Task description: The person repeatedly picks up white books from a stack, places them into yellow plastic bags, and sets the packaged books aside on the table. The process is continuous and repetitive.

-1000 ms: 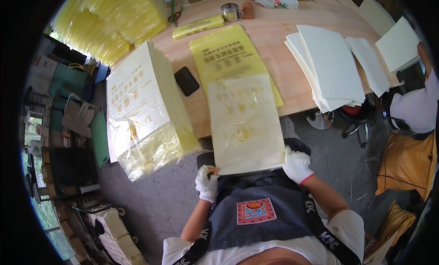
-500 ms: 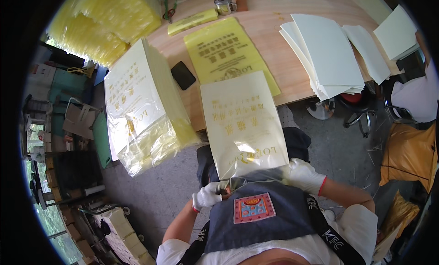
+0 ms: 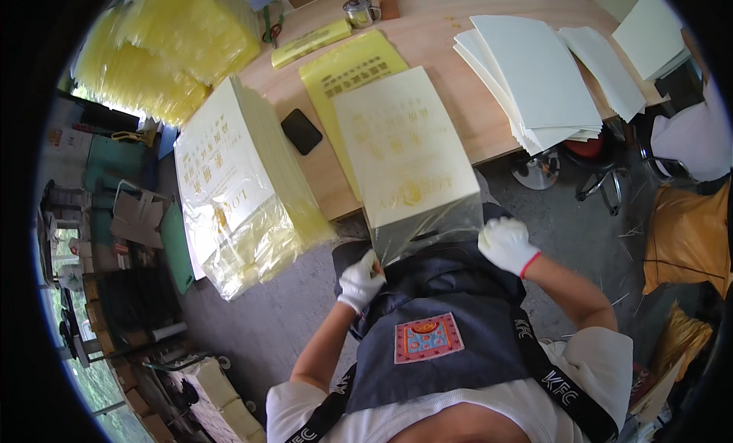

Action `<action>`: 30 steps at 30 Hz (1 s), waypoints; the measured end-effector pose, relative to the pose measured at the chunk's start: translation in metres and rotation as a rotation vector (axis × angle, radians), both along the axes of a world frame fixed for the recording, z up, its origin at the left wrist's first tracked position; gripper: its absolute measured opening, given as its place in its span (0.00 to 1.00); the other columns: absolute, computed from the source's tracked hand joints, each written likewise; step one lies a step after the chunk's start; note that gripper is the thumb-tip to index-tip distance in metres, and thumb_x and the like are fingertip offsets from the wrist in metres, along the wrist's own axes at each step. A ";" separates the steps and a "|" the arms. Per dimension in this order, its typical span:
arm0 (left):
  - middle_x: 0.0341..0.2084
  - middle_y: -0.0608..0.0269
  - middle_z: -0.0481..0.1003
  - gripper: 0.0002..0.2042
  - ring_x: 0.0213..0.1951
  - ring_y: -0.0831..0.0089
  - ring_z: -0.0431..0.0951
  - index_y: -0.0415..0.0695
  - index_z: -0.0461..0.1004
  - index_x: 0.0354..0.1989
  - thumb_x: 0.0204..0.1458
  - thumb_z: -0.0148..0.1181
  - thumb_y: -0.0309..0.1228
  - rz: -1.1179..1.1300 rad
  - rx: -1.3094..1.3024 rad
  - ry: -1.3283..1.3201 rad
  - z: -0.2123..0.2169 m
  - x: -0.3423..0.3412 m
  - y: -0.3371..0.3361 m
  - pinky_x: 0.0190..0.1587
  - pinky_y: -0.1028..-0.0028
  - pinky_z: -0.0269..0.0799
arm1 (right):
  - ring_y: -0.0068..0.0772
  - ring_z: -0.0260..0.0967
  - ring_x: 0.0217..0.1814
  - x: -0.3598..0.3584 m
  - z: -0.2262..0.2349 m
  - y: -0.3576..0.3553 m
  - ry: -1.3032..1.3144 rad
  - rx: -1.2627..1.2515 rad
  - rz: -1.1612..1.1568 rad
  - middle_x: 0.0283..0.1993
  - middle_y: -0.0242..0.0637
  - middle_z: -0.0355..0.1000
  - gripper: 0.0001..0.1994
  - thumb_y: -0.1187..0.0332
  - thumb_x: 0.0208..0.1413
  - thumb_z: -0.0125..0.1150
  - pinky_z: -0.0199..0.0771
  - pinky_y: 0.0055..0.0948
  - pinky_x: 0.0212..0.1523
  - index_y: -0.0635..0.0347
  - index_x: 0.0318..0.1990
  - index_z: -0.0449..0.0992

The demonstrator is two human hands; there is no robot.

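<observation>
While the white-gloved left hand is pinching the near-left corner of a clear, gold-printed bag, the bag is lying beyond and between both hands, overhanging the table; the gloved right hand is gripping its near-right corner.

Lt wood tbl, gry flr, daylit window L, chair R
</observation>
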State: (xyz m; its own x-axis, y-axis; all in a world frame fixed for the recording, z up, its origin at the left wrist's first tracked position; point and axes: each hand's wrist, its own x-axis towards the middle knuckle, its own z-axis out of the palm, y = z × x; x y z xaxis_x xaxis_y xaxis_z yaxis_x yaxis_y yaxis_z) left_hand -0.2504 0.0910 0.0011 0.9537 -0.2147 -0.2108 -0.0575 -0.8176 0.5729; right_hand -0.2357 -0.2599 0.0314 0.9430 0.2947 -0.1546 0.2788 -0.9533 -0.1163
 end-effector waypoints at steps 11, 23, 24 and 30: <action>0.25 0.53 0.75 0.15 0.31 0.66 0.76 0.40 0.74 0.43 0.59 0.52 0.39 0.208 -0.336 0.227 -0.039 0.050 0.003 0.37 0.70 0.69 | 0.34 0.74 0.29 0.052 -0.061 -0.008 0.269 0.795 -0.563 0.36 0.39 0.78 0.18 0.54 0.63 0.48 0.72 0.32 0.28 0.55 0.50 0.73; 0.27 0.63 0.75 0.05 0.28 0.74 0.73 0.43 0.76 0.33 0.57 0.56 0.28 0.417 -0.578 -1.064 0.198 0.049 0.101 0.29 0.74 0.69 | 0.23 0.73 0.33 0.166 0.046 0.229 0.957 1.649 -0.078 0.34 0.31 0.76 0.16 0.59 0.62 0.56 0.71 0.23 0.32 0.64 0.49 0.74; 0.27 0.65 0.76 0.07 0.29 0.78 0.73 0.42 0.76 0.33 0.60 0.54 0.30 0.554 -0.761 -0.958 0.200 0.046 0.130 0.29 0.76 0.68 | 0.25 0.73 0.31 0.175 0.059 0.247 0.881 1.535 -0.034 0.32 0.32 0.76 0.17 0.57 0.62 0.56 0.70 0.26 0.30 0.63 0.45 0.74; 0.19 0.71 0.70 0.14 0.19 0.84 0.65 0.44 0.72 0.27 0.60 0.57 0.41 1.072 -0.470 -0.513 0.094 0.013 0.255 0.22 0.81 0.59 | 0.55 0.72 0.36 0.179 0.102 0.308 0.254 0.870 0.133 0.32 0.52 0.74 0.30 0.38 0.57 0.48 0.67 0.49 0.35 0.61 0.27 0.73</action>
